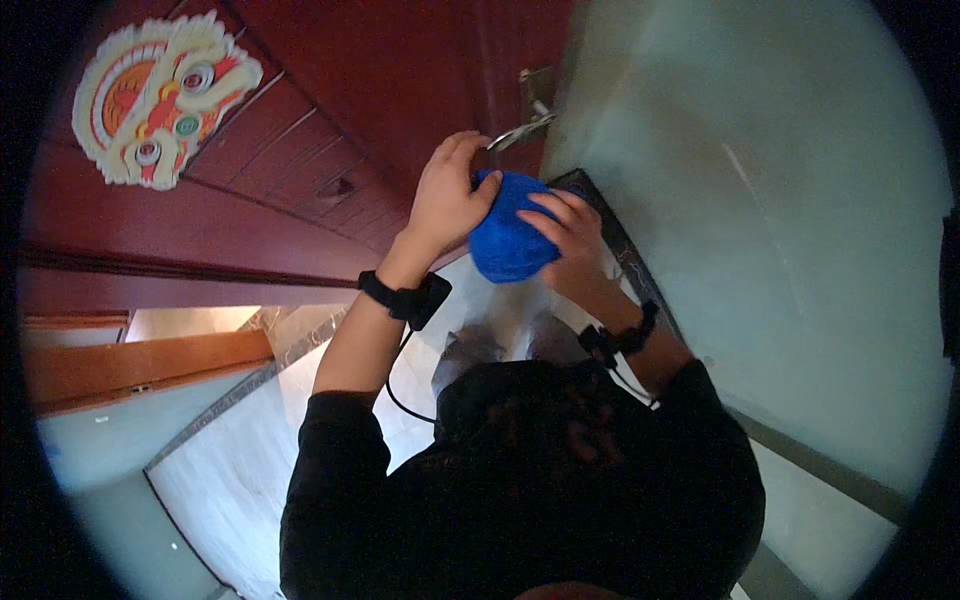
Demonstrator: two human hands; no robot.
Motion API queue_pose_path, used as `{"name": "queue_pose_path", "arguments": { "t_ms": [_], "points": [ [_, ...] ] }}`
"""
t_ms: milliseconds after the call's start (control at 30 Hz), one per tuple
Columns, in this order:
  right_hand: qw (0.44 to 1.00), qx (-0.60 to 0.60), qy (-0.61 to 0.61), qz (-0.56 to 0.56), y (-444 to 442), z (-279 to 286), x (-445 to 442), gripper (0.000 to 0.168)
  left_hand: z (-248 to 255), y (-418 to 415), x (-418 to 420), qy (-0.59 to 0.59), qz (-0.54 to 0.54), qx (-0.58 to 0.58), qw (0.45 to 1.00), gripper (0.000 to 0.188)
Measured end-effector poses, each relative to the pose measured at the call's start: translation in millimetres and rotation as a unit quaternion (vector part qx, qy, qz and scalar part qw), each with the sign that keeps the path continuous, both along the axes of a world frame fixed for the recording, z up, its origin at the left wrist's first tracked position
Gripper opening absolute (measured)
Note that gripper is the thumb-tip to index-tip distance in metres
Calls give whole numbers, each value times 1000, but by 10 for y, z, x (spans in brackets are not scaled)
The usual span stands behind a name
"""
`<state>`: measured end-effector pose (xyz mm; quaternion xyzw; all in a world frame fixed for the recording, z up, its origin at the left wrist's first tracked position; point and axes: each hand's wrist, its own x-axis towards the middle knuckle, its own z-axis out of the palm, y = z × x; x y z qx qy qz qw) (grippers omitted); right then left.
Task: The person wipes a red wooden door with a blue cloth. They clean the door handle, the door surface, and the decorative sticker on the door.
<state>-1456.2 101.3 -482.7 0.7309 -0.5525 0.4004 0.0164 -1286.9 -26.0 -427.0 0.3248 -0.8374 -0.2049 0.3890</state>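
Observation:
A bunched blue cloth [510, 240] is between my two hands, in front of the red door [390, 67]. My left hand [448, 191] has its thumb on the cloth's upper left edge. Its fingertips reach the free end of the metal lever handle [517, 133]; whether they touch it I cannot tell. From the other side, my right hand [574, 232] holds the cloth with its fingers spread over it. The handle is mounted on a plate at the door's right edge, just above the cloth. Part of my right palm is hidden.
A lion-head decoration [165, 101] is fixed to the door on the left. A pale wall [765, 187] with a dark baseboard [626, 240] stands close on my right. At the lower left are another wooden door [150, 367] and light floor [232, 465]. Cables run from the black wristbands [409, 300].

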Motion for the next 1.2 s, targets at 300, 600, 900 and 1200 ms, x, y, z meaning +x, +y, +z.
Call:
{"name": "queue_pose_path", "arguments": {
  "t_ms": [300, 600, 900, 1200],
  "points": [
    [980, 78, -140, -114, 516, -294, -1583, 63, -808, -425, -1209, -321, 240, 19, 916, 63],
    [969, 105, -215, 67, -131, -81, -2476, 60, -867, -171, -1366, -327, 336, 63, 881, 51],
    [926, 76, -285, 236, -1552, 311, -2526, 61, -644, 381, -1369, -331, 362, 137, 860, 64],
    [833, 90, -256, 481, -2680, 728, -2345, 73, -343, 698, -2149, 58, 437, 357, 823, 84]
  ]
}}
